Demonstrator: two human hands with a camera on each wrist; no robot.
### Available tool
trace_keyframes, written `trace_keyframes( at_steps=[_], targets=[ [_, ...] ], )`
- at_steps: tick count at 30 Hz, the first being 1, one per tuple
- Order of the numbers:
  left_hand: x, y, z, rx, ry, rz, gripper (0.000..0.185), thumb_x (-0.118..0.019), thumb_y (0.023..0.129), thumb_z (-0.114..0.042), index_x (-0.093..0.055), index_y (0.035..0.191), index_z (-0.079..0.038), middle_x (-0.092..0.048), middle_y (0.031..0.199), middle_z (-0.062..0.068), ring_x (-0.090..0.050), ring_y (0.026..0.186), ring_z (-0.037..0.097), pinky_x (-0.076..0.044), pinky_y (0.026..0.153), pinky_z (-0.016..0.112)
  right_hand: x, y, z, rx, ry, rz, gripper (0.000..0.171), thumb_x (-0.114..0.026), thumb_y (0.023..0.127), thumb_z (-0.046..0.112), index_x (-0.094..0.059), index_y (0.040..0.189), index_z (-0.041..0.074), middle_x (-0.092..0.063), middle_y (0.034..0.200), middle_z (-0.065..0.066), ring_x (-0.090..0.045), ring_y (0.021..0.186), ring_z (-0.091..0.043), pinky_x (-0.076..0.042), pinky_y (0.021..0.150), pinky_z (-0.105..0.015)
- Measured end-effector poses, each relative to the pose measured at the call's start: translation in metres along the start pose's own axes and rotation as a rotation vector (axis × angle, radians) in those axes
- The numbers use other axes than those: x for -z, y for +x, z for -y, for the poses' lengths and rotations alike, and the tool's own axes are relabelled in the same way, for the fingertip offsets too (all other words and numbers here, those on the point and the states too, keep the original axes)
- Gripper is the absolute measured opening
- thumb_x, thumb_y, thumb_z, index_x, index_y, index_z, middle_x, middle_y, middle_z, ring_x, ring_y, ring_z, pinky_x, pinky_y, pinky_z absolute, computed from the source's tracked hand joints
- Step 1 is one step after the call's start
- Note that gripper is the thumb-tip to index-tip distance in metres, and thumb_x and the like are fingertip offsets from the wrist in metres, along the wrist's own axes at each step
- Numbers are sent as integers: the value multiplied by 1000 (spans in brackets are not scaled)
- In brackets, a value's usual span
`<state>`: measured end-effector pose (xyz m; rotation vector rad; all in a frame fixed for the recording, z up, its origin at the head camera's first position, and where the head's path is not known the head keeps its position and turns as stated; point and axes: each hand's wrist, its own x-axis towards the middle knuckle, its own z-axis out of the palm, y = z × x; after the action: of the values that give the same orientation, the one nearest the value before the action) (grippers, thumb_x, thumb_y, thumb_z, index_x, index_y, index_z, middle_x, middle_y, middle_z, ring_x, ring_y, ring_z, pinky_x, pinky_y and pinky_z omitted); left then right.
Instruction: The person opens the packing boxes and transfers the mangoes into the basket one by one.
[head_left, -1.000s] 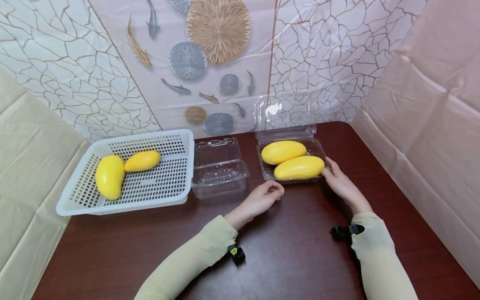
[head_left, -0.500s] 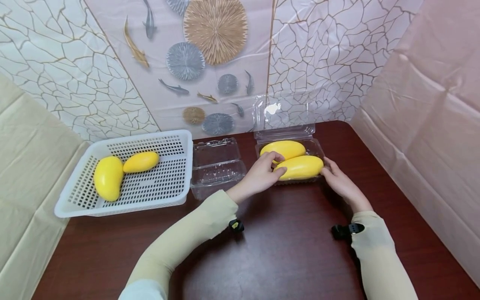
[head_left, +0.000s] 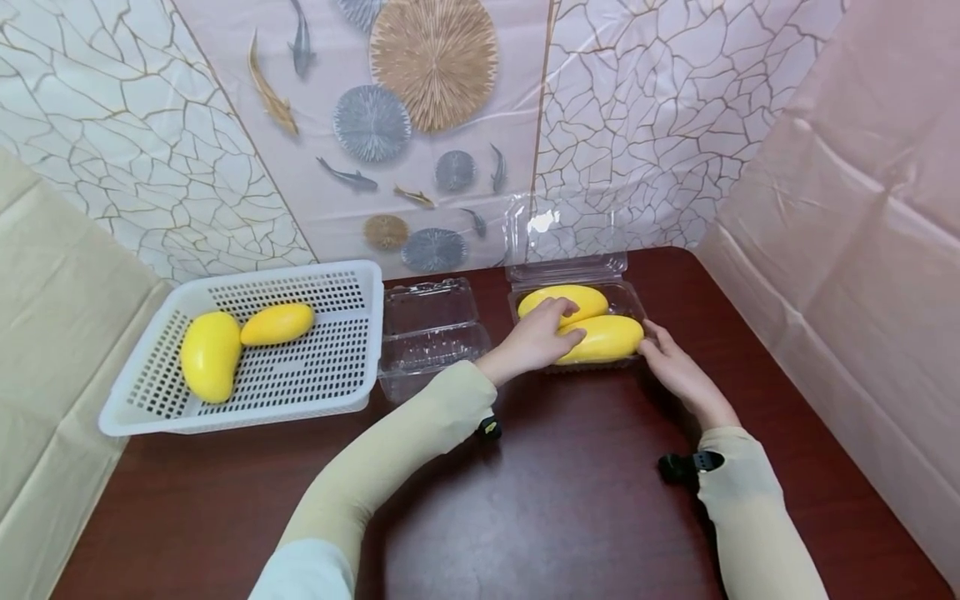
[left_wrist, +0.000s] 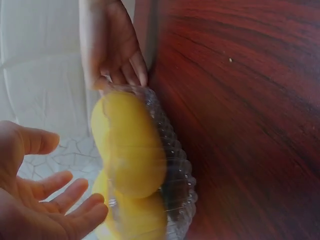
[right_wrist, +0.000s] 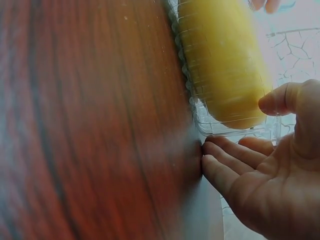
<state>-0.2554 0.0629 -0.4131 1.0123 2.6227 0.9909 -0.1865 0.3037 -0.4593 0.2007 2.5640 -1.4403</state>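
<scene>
A white basket (head_left: 352,333) sat on the bench (head_left: 570,517), two yellow mangoes (head_left: 210,354) inside, an empty clamshell (head_left: 431,333) just beside it.

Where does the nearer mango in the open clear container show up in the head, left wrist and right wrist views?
Head: nearer mango lies right of centre in the open clear container, between the left hand and right hand.
Left wrist: centre-left, upright yellow body against the ribbed wall.
Right wrist: top right, behind the ribbed wall.
Shared landmark: the right hand at the container's end, also seen at and.
</scene>
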Motion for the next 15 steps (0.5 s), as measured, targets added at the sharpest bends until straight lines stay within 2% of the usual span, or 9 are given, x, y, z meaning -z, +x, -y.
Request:
trace_keyframes(
  at_steps=[6,11,15],
  targets=[
    [-14,10,3,0,64,53,55,-64,99,-37,-54,140,-1,-60,132,12,-56,121,22,-44,102,26,-2,0,0,-16,0,-3,76,-33,106,41,4,160,2,-14,162,-31,-16,149,-44,-19,117,-62],
    [-25,12,1,-37,217,44,61,-66,96,-45,-55,139,-4,-62,130,11,-58,116,21,-47,96,28,-3,0,-1,-2,2,-3,78,-34,107,44,2,160,-1,-17,160,-32,-19,148,-45,-20,116,-62],
    [-28,14,-2,-44,292,40,62,-64,96,-50,-54,140,-6,-62,128,10,-58,113,22,-48,91,30,-2,1,-2,16,-2,-6,78,-35,107,42,0,158,-5,-20,158,-34,-22,146,-46,-22,116,-62]
  ],
)
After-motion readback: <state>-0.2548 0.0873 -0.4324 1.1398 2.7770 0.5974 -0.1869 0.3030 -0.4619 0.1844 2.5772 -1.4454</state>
